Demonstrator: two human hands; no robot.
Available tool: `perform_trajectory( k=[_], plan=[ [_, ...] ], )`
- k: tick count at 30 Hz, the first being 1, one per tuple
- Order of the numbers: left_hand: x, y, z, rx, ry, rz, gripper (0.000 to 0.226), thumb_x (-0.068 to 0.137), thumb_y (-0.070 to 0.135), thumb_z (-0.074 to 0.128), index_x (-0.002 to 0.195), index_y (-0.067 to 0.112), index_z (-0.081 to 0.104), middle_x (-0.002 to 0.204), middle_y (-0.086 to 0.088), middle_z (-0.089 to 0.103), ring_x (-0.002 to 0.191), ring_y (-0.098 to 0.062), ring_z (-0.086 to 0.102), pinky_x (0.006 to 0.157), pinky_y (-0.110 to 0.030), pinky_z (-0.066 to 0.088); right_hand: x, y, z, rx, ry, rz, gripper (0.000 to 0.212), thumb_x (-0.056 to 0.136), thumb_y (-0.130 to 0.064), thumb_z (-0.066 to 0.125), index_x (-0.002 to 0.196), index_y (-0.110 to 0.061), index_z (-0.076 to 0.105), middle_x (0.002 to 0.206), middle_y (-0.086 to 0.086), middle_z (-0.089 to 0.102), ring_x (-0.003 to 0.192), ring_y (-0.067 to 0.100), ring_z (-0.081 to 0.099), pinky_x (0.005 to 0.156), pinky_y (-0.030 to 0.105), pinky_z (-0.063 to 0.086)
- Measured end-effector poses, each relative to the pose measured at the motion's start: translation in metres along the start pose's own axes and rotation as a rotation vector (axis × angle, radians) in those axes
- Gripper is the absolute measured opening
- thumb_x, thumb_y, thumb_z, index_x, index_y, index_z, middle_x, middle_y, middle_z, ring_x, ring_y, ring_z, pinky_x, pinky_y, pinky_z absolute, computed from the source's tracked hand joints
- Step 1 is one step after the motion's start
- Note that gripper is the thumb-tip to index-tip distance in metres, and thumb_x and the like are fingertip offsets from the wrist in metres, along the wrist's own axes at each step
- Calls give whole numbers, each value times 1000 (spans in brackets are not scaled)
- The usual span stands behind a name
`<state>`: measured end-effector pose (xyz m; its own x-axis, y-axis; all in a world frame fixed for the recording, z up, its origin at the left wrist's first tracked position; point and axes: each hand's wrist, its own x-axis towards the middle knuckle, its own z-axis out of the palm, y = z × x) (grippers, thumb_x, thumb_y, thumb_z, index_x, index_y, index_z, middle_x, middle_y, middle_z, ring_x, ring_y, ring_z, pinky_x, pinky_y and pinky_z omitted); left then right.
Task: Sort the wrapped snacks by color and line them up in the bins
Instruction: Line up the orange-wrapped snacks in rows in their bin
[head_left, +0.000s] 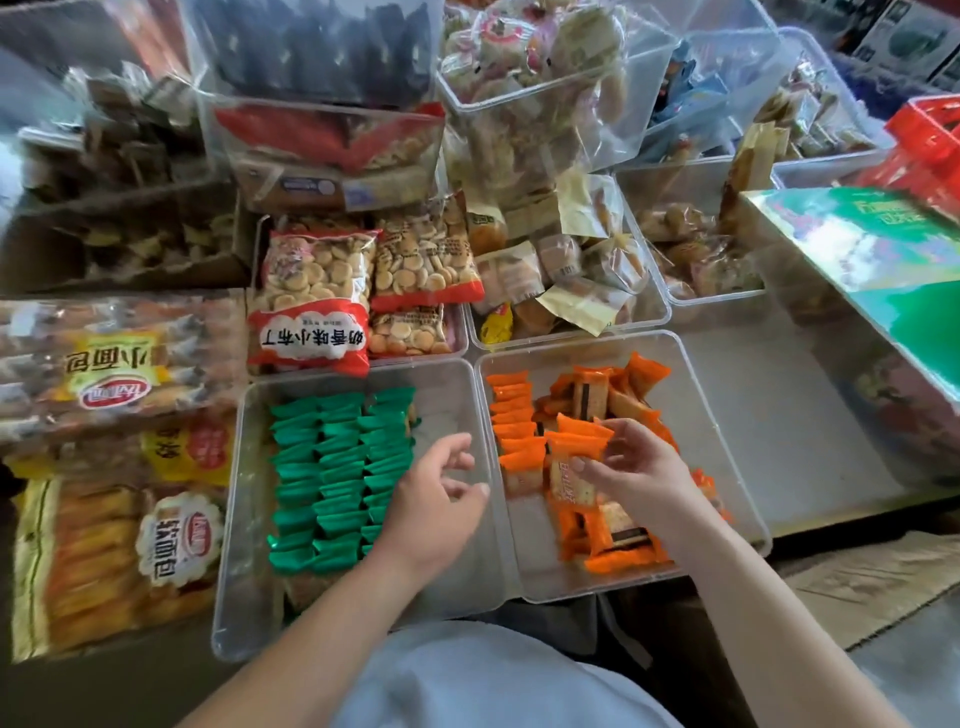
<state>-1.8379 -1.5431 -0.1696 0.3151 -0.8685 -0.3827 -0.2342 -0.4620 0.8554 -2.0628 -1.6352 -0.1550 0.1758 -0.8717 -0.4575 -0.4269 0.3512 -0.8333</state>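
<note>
so, head view: we look down on two clear bins side by side.
left bin (231, 519): green snacks (337, 467) stand in three tidy rows on its left side.
right bin (696, 405): an orange row (511, 415) runs along its left wall; loose orange snacks (597, 389) lie heaped beside it.
left hand (431, 499): fingers loosely curled, holding nothing, over the bare part of the left bin.
right hand (644, 473): thumb and fingers pinch one orange snack (569, 467) upright, above the right bin, just beside the orange row.
behind: biscuit bags (311, 291) in a farther bin.

green snacks (340, 470), orange snacks (519, 431), clear bins (727, 431), red-white biscuit bag (311, 306)
</note>
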Motion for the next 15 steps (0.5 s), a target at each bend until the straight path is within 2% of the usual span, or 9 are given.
perform_trajectory(
  k=[3, 5, 8, 10, 12, 13, 15],
  plan=[
    [-4, -6, -3, -11, -35, -15, 56, 93, 17, 74, 143, 32, 54, 117, 19, 60, 83, -2, 64, 70, -10, 49, 12, 5, 21, -70, -106, 17, 31, 84, -29, 86, 108, -28, 66, 94, -4, 77, 87, 14, 74, 72, 28, 59],
    [-6, -8, -3, -10, -64, -29, 57, 94, 18, 74, 145, 34, 52, 119, 19, 59, 88, -4, 65, 71, -10, 50, 20, 16, 35, -248, -154, 15, 35, 86, -27, 84, 112, -27, 60, 97, -7, 73, 85, 8, 70, 67, 19, 54],
    [-4, -10, -6, -4, -78, -46, 57, 95, 18, 73, 146, 33, 52, 120, 19, 58, 92, -7, 65, 78, -13, 52, 30, 32, 48, -375, -209, 16, 41, 88, -21, 80, 121, -31, 59, 108, -10, 68, 92, 6, 67, 67, 13, 50],
    [-2, -11, -6, -3, -85, -51, 57, 95, 19, 72, 146, 33, 52, 119, 19, 58, 93, -8, 65, 84, -19, 55, 37, 38, 53, -440, -193, -10, 44, 90, -23, 79, 127, -36, 59, 121, -6, 60, 108, 14, 62, 83, 16, 52],
    [-1, -12, -3, 4, -101, -51, 56, 95, 19, 72, 145, 34, 53, 119, 19, 58, 93, -10, 66, 83, -21, 54, 43, 39, 55, -686, -147, -79, 51, 89, -34, 79, 136, -41, 58, 124, -4, 41, 124, 23, 47, 103, 30, 47],
    [0, -12, 0, 9, -111, -50, 56, 95, 19, 72, 145, 34, 53, 119, 19, 59, 93, -10, 66, 81, -20, 53, 43, 36, 54, -792, -141, -119, 53, 89, -38, 78, 138, -43, 57, 122, -4, 36, 124, 24, 44, 104, 34, 45],
    [1, -14, 4, 30, -128, -39, 54, 94, 21, 72, 143, 35, 54, 118, 19, 60, 92, -9, 67, 78, -17, 50, 43, 32, 51, -816, -193, -137, 54, 90, -35, 78, 139, -43, 57, 124, -6, 45, 114, 20, 53, 95, 31, 51]
  ],
)
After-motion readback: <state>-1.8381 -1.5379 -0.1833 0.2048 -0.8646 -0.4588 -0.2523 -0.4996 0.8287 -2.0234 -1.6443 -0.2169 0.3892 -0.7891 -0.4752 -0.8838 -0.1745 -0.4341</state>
